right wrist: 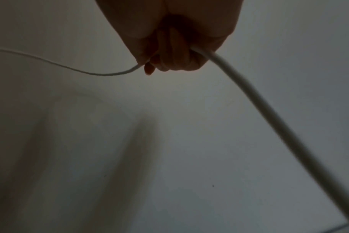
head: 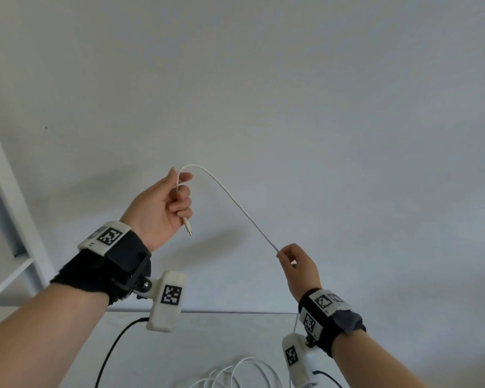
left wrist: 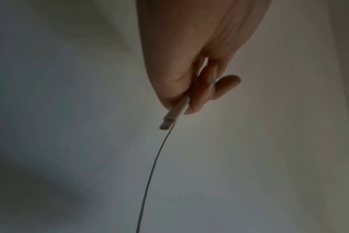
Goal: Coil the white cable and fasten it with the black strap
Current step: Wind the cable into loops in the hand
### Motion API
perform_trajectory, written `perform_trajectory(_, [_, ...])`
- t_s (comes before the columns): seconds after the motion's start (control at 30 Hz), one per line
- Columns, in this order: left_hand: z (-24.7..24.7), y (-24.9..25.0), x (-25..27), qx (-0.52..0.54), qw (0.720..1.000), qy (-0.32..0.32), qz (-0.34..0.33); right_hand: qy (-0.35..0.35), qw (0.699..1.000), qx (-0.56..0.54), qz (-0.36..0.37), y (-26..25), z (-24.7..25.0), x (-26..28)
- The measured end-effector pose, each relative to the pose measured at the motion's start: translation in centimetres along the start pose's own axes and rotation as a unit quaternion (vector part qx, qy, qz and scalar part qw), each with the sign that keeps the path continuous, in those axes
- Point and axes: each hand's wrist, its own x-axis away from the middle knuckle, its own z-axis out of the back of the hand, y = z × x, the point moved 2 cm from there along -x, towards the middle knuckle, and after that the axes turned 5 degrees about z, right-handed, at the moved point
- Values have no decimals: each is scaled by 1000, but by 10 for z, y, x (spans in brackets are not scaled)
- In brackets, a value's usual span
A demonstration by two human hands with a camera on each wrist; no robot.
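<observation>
The left hand (head: 163,203) curls its fingers (left wrist: 201,94) round the white cable (head: 235,201) just above its plug (head: 187,226), which pokes out below them. From the top of that fist the cable bends over and runs taut down to the right hand (head: 298,264), whose fingers (right wrist: 175,58) are closed round it in a pinch. Past the right fingers it drops behind the wrist to loose loops (head: 235,373) lying on the bench (head: 207,340) below.

The risk, as I judge it, lies in those slack loops: if the right fingers draw cable in quickly, the loops may snag on each other or knot. The left grip sits close to the plug, so a hard tug could pull the end free. A black lead (head: 109,357) crosses the bench beneath the left wrist and could get swept up. No black strap shows in any view, so it must be found before fastening.
</observation>
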Motion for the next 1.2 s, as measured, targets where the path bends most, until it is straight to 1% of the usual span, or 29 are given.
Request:
perform_trajectory(0.1, [-4,-3,1,-32,999,-3,-18,-16,999,47,23,-4,0,-2])
perform_trajectory(0.2, [-6,-5,2,-55,998,9,-37,-66,987,128,74,-10,-4,0])
perform_trajectory(0.27, [-6,-6,3,-75,996,12,-47,-116,971,179,109,-16,-8,3])
perform_trajectory(0.37, [-6,-7,4,-101,994,-1,-43,-189,946,223,139,-31,-14,9])
perform_trajectory(0.43, [-5,-9,5,-115,993,-7,-34,-223,927,251,169,-43,-18,12])
perform_trajectory(0.5, [-5,-10,7,-133,991,-11,-24,-239,905,280,213,-57,-20,16])
perform_trajectory(0.6, [-7,-12,9,-180,984,-16,-1,-232,884,296,277,-80,-17,19])
perform_trajectory(0.73, [-9,-11,13,-219,975,-17,35,-187,872,285,351,-116,-2,12])
perform_trajectory(0.8, [-11,-11,15,-232,971,-19,48,-167,867,284,374,-133,5,6])
perform_trajectory(0.93, [-15,-13,19,-273,958,-24,80,-128,863,271,407,-161,17,-3])
perform_trajectory(1.07, [-19,-17,24,-269,956,-51,106,-102,865,255,421,-178,22,-8])
perform_trajectory(1.2, [-27,-21,32,-276,951,-82,110,-72,889,209,400,-187,25,-18])
